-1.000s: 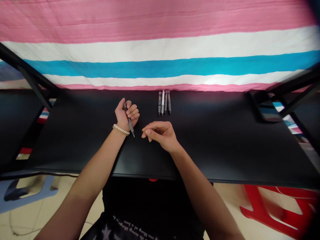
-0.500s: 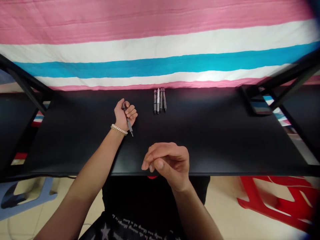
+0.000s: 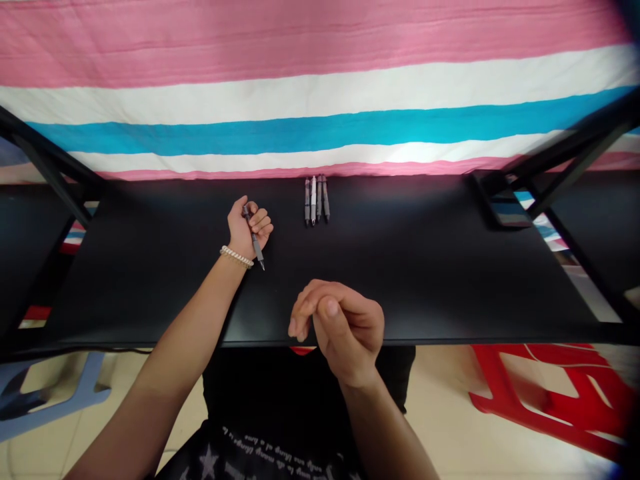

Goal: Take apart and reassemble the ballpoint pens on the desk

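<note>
My left hand (image 3: 251,227) rests palm up over the black table. Its fingers are curled round a grey pen (image 3: 257,248), whose tip points toward the table's near edge. My right hand (image 3: 345,323) is raised at the near edge with its fingers bent and the thumb against the index finger. Nothing shows in its grasp. Beyond both hands, several pens lie side by side at the back of the table, among them a white pen (image 3: 313,200) and a dark grey pen (image 3: 326,200).
A striped cloth (image 3: 300,137) hangs along the table's (image 3: 425,267) back edge. Black metal supports (image 3: 565,150) stand at both sides, with a flat dark base (image 3: 505,203) on the right. Below are a red stool (image 3: 540,393) and a blue-grey stool (image 3: 75,393).
My right hand has shifted slightly right, and its thumb has moved up against the index finger. My left hand keeps its hold on the pen, almost still. The view has shifted slightly.
</note>
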The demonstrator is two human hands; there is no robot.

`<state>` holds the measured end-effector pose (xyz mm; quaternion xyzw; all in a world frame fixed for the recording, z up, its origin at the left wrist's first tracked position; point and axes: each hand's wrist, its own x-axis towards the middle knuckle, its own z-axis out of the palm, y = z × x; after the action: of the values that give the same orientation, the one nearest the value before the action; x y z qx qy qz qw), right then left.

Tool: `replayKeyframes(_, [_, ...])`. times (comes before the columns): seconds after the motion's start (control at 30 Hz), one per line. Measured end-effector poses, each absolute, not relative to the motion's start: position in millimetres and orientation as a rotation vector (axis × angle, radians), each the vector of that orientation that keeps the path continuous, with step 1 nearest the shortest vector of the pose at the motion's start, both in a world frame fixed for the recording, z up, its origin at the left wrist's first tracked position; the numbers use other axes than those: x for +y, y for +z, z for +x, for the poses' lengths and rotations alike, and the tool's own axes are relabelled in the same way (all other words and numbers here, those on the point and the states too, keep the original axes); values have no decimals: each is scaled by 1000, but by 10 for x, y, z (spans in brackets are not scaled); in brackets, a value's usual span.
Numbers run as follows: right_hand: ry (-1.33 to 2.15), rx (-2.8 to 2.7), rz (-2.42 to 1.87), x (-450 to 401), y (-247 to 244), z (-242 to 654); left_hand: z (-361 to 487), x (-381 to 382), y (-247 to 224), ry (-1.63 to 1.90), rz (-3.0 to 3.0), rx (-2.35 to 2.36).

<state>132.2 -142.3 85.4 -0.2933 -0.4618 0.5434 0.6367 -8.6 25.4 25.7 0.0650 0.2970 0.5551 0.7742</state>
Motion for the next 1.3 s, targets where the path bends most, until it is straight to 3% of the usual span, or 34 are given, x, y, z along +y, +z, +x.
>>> replayKeyframes(0.47, [1064,-1221,-736,-1425,830,1252,-92,257,253,1201,147,677])
replayKeyframes(0.8, [676,-1728,-1300,-1294,171,1503,-118,283,237,1181,136,649])
replayKeyframes(1.3, [527,-2167,-1273,-1405,-38,1418,-127,289,216,1160,124,671])
